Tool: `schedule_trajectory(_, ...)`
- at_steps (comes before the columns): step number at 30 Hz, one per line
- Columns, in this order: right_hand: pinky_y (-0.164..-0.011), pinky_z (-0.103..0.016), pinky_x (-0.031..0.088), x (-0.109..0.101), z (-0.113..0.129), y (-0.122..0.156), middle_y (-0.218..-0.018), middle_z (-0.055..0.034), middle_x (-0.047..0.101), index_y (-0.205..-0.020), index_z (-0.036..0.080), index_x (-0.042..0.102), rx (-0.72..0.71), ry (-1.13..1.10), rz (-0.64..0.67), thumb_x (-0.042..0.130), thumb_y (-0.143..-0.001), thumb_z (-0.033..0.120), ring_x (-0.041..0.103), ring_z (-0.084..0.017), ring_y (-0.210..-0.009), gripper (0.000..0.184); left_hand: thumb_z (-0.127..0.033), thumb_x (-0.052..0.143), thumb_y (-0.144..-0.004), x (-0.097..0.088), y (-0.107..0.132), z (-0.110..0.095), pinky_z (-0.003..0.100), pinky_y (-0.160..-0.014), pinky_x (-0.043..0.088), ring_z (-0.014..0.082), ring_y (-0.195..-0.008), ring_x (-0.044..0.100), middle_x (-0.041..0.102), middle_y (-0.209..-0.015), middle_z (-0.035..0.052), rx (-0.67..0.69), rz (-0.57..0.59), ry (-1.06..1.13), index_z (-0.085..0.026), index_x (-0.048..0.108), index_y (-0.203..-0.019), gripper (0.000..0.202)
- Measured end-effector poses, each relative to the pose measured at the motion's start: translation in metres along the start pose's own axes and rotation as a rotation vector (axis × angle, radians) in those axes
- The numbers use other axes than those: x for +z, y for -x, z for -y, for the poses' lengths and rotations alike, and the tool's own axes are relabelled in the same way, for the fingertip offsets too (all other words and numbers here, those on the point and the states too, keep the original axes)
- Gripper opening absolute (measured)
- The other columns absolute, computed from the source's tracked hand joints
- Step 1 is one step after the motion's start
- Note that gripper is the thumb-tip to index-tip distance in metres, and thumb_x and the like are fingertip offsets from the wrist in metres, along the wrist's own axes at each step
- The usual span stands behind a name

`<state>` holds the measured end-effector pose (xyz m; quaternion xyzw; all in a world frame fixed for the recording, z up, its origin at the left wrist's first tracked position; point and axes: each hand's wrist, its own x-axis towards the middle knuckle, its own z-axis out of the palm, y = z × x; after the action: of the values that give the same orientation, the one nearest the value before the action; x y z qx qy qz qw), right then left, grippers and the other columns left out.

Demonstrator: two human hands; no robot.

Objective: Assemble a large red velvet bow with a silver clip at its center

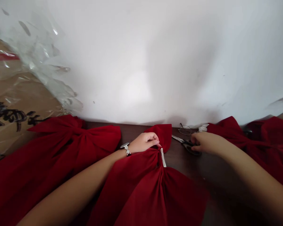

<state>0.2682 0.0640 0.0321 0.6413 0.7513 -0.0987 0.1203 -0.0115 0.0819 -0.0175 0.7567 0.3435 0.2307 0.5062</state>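
A large red fabric bow (143,194) with long tails lies in front of me, gathered at its middle. A pale, narrow clip (163,158) sits at the gather. My left hand (148,141), wearing a watch and bracelet, is closed in a pinch on the bow's fabric just above the clip. To the right, scissors (185,143) with dark handles rest on the table, blades pointing left. My right hand (202,142) has its fingers curled at the scissors' handles; part of its grip is hidden.
Another red bow (77,135) lies left, with more red fabric (257,141) on the right. Eyeglasses (185,129) and a small white bundle (203,127) are near the wall (122,62). A plastic-wrapped cardboard box (21,94) stands left. The table (179,163) is dark brown.
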Motion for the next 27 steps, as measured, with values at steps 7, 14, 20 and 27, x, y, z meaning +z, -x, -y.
schedule_trajectory(7, -0.050, -0.025, 0.029, 0.012, -0.003, -0.013, -0.077, -0.0061, 0.066, -0.076, 0.019, 0.057, -0.042, 0.023, 0.001, 0.060, -0.073, 0.034, 0.060, -0.020, -0.068, 0.016, -0.028, 0.046, -0.089, -0.001, 0.000, 0.002, 0.024, -0.077, 0.046, 0.0152, -0.086, 0.064, 0.066, -0.092, 0.0055, 0.087, -0.035, -0.112, -0.017, 0.049, -0.083, 0.012)
schedule_trajectory(14, -0.055, -0.024, 0.034, -0.007, -0.006, 0.001, -0.075, -0.0034, 0.063, -0.085, 0.018, 0.054, -0.197, -0.142, 0.037, 0.052, -0.079, 0.035, 0.054, -0.017, -0.065, 0.018, -0.025, 0.048, -0.086, -0.001, -0.003, 0.003, 0.027, -0.081, 0.042, 0.0153, -0.084, 0.055, 0.058, -0.089, 0.0033, 0.097, -0.099, -0.209, -0.016, 0.051, -0.081, 0.010)
schedule_trajectory(20, -0.055, -0.025, 0.034, -0.031, -0.022, 0.016, -0.069, -0.0024, 0.058, -0.084, 0.018, 0.059, -0.200, -0.251, 0.092, 0.057, -0.075, 0.046, 0.049, -0.015, -0.061, 0.029, -0.028, 0.045, -0.088, -0.001, -0.002, 0.005, 0.024, -0.073, 0.044, 0.0140, -0.079, 0.055, 0.057, -0.085, 0.0028, 0.080, -0.063, -0.194, -0.016, 0.050, -0.083, 0.014)
schedule_trajectory(27, -0.056, -0.026, 0.037, -0.053, -0.039, 0.046, -0.074, -0.0048, 0.056, -0.084, 0.020, 0.055, -0.224, -0.424, 0.130, 0.058, -0.076, 0.048, 0.048, -0.017, -0.065, 0.030, -0.031, 0.047, -0.087, 0.004, 0.000, 0.001, 0.024, -0.072, 0.044, 0.0129, -0.074, 0.054, 0.057, -0.081, 0.0020, 0.129, 0.001, -0.123, -0.016, 0.050, -0.081, 0.017)
